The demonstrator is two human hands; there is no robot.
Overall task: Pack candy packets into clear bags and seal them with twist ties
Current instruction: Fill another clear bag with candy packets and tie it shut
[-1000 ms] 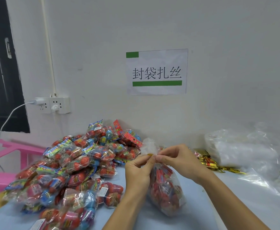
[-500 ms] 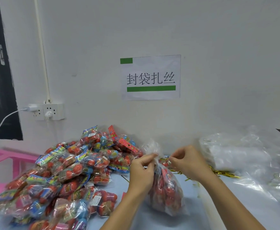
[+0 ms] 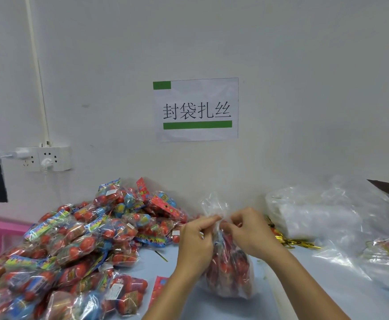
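Left hand pinches the gathered neck of the clear bag, thumb and forefinger pressed together at the twist, lower centre of the frame. Right hand pinches the same neck from the other side, fingers curled in; whatever it holds at the twist is too small to make out. Fingertips of both hands nearly meet. Bag stands upright on the pale blue table, stuffed with red candy packets, loose top fanning up above the hands.

Pile of candy packets fills the lower left, red sweets in clear wrap with colourful headers, reaching the wall at the back. One red packet lies flat on the table just left of the left forearm. Gold twist ties lie in a bunch just right of the right hand. Heap of empty clear bags on the right side, against the wall.

Paper sign with Chinese characters and green bars sits centre on the wall. Wall socket at left with a white plug and cable in it. Pink furniture at the left edge.
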